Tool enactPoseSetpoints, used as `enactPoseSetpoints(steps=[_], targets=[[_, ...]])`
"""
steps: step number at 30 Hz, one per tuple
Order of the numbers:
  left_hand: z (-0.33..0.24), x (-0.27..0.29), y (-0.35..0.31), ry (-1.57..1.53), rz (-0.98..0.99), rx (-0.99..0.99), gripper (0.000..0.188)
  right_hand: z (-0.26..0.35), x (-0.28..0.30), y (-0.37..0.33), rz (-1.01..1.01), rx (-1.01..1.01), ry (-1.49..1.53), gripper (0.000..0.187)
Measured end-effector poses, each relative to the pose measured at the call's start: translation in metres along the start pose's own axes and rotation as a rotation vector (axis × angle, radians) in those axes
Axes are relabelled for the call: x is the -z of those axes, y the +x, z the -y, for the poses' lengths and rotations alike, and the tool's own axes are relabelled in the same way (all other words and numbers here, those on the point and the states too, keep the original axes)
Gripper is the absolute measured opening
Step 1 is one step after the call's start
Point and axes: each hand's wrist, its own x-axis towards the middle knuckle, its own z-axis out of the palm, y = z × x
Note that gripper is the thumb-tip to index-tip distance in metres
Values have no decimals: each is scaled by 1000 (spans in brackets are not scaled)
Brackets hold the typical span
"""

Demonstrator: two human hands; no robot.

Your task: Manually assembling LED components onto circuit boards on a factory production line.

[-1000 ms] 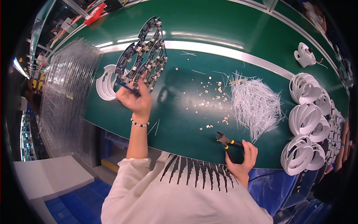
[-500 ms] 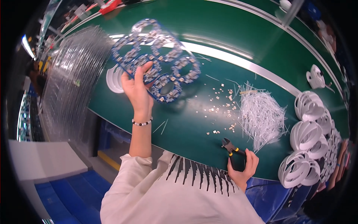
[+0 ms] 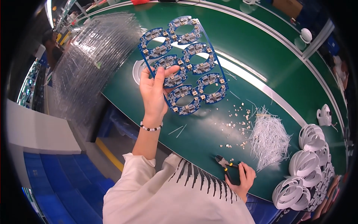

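Note:
My left hand (image 3: 154,89) is closed on a blue circuit board panel (image 3: 199,58), lifted above the green table. The panel is made of several ring-shaped boards joined by narrow blue rails, all dotted with small components. My thumb lies over one ring; some fingers are hidden behind it. Near the table's front edge, my right hand (image 3: 243,179) grips black-and-yellow side cutters (image 3: 227,165), whose jaws point away to the left. Small pale connectors (image 3: 238,125) lie scattered on the table beyond the cutters. To their right is a heap of thin white strips (image 3: 270,139).
Stacks of white plastic rings (image 3: 304,164) line the right end of the green table (image 3: 201,136). A tall pile of clear plastic trays (image 3: 93,59) stands at the left. Behind my left hand, a white ring (image 3: 137,72) shows partly. A metal rail (image 3: 257,80) crosses the table's far side.
The view has swung, shifting the table's contents in the picture. The panel has turned more upright and now looks sharp instead of blurred. Both hands keep their holds.

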Motion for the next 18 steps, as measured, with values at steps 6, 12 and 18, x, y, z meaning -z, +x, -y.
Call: enactPoseSetpoints(steps=[6,12,18], targets=[[-3,25,6,78,-22,-30,19,-6,-1,13,114,126,51,59],[-15,34,8,117,-87,-54,22,5,0,35,257,251,21,50],[-19,61,7,96,-150,15,27,4,-8,25,325,188,-144,63]])
